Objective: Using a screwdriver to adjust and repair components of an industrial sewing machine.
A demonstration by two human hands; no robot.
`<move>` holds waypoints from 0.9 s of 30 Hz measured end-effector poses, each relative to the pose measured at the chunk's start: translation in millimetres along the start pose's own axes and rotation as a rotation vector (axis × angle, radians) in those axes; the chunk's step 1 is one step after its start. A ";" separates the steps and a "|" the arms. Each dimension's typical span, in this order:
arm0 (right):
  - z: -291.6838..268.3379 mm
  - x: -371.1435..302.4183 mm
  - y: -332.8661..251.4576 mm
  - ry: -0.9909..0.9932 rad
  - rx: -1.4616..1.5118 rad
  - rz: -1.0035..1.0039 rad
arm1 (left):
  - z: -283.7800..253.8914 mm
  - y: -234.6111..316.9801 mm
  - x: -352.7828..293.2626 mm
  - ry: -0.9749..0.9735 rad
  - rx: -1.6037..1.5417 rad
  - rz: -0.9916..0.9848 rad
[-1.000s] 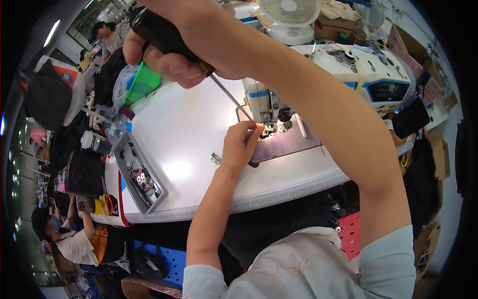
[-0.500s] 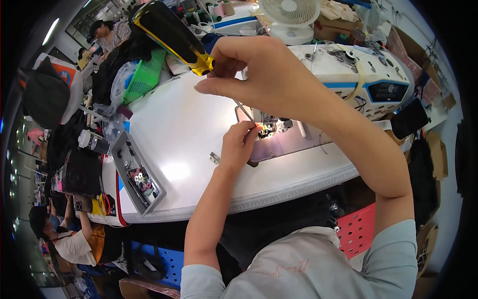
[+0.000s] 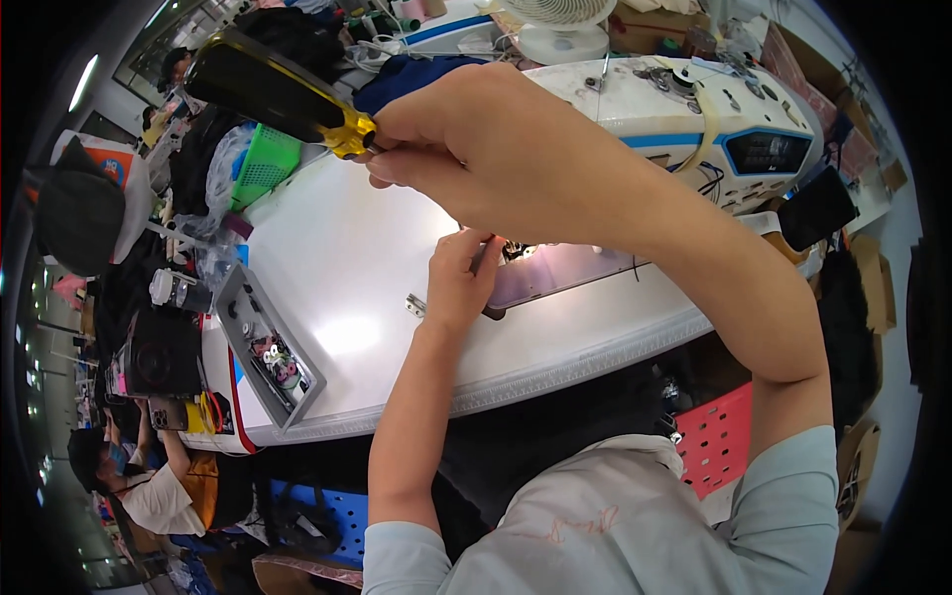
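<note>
My right hand (image 3: 461, 149) grips a screwdriver (image 3: 263, 89) with a black and yellow handle, closed around it at the collar. The handle tilts up to the far left, and the shaft is hidden behind the hand. Below, my left hand (image 3: 461, 268) is pinched together beside the lit needle area of a white sewing machine (image 3: 650, 139); what its fingers hold is hidden. Metal parts (image 3: 516, 250) show just right of those fingertips, partly covered by my right hand. A small metal piece (image 3: 416, 305) lies on the white table left of my left wrist.
A grey tray (image 3: 230, 332) with bobbins and small tools stands on the table (image 3: 347, 258) at left. Behind it is a green basket (image 3: 266, 167). A white fan (image 3: 560, 30) stands at the back. At lower left a co-worker (image 3: 149, 486) sits holding a phone.
My right hand has shifted left with the screwdriver, whose handle now leans further left. The shaft, visible before, is hidden now. My left hand stays by the needle area.
</note>
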State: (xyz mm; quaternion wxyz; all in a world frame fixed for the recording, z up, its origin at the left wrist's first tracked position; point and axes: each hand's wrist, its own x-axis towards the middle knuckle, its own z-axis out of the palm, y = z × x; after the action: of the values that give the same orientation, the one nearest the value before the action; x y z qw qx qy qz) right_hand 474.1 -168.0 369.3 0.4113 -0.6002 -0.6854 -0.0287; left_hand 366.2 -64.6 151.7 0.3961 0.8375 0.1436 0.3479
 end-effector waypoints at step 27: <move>4.2 -0.2 -0.6 0.098 0.084 0.036 | -3.9 4.9 0.0 -0.011 0.071 0.045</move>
State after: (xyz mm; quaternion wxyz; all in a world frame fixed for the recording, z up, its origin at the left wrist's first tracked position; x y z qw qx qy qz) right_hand 471.3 -166.1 366.6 0.4696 -0.5925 -0.6542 -0.0216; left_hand 363.3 -65.6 157.1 0.3591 0.8559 0.1347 0.3468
